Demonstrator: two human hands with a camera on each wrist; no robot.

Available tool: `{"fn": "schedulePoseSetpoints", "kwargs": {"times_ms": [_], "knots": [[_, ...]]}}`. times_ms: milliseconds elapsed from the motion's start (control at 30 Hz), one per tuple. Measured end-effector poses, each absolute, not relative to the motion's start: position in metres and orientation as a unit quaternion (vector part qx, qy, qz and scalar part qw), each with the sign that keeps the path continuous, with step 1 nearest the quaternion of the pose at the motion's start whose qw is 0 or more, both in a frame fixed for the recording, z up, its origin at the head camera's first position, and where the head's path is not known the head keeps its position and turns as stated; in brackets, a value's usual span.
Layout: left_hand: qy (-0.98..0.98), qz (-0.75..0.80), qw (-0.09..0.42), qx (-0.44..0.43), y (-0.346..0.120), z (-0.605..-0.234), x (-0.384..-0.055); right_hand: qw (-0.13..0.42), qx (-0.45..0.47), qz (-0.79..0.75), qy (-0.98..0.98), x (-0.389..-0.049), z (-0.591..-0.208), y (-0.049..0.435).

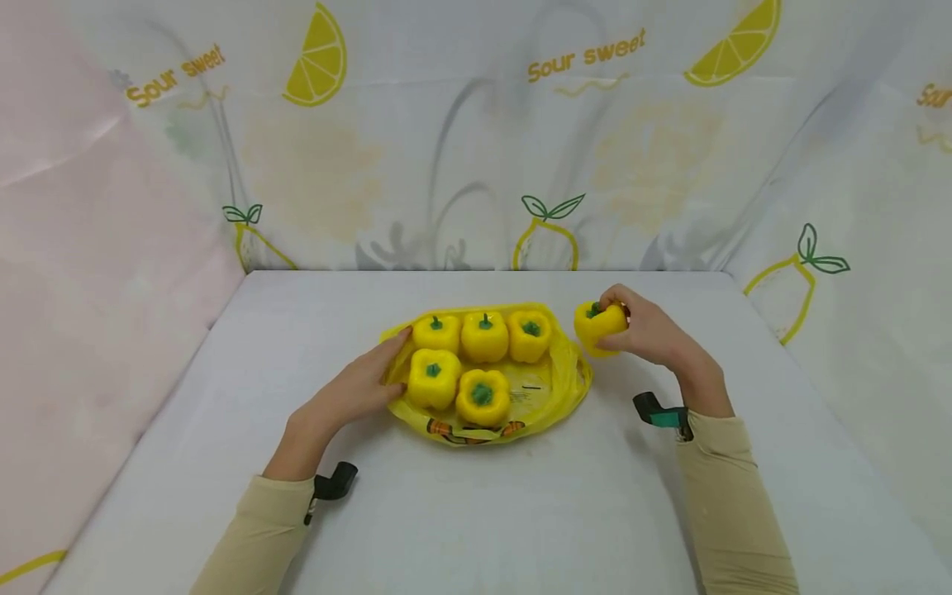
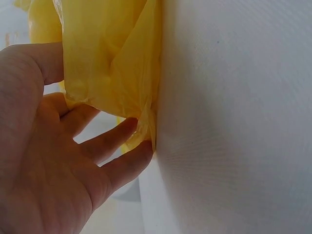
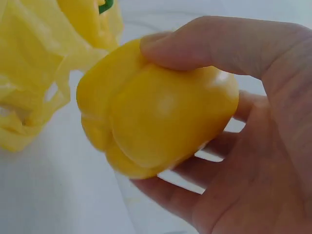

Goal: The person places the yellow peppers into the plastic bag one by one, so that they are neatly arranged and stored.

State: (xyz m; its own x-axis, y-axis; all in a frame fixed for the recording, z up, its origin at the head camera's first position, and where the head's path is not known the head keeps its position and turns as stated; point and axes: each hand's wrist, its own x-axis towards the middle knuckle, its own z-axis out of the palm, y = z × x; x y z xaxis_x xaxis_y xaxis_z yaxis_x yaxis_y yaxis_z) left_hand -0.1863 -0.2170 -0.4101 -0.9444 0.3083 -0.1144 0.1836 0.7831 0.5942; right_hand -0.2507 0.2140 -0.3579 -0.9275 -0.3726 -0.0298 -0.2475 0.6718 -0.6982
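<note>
A yellow bell pepper is gripped in my right hand, just right of the bag. In the right wrist view, the thumb lies on top of the pepper and the fingers curl beneath it. My left hand touches the left rim of a yellow plastic bag, fingers spread and fairly straight. Part of the thumb is hidden behind the bag wall in the left wrist view; two fingertips rest against its crumpled lower corner. Several yellow bell peppers with green stems sit upright inside the opened bag.
The bag lies on a white-covered table. Behind the table hangs a white curtain printed with lemons and lettering. A pink-tinted cloth borders the left side. The right part of the bag shows bare bottom.
</note>
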Motion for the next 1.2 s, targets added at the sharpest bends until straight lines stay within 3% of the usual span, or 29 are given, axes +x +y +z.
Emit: {"fn": "schedulePoseSetpoints", "kwargs": {"times_ms": [300,533,767,1000,1200], "knots": [[0.939,0.300,0.110,0.126,-0.214,-0.406,-0.187,0.065,-0.241,-0.367,0.896,-0.232,-0.348,0.186],[0.939,0.301,0.106,0.130,-0.212,-0.407,-0.189,0.051,-0.324,-0.331,0.885,-0.212,-0.362,0.158],[0.938,0.301,0.101,0.138,-0.210,-0.405,-0.189,0.070,-0.320,-0.296,0.897,-0.203,-0.380,0.150],[0.939,0.299,0.102,0.134,-0.213,-0.406,-0.187,0.035,-0.329,-0.272,0.904,-0.203,-0.384,0.149],[0.937,0.305,0.099,0.138,-0.215,-0.407,-0.186,0.043,-0.324,-0.252,0.911,-0.202,-0.384,0.147]]}}
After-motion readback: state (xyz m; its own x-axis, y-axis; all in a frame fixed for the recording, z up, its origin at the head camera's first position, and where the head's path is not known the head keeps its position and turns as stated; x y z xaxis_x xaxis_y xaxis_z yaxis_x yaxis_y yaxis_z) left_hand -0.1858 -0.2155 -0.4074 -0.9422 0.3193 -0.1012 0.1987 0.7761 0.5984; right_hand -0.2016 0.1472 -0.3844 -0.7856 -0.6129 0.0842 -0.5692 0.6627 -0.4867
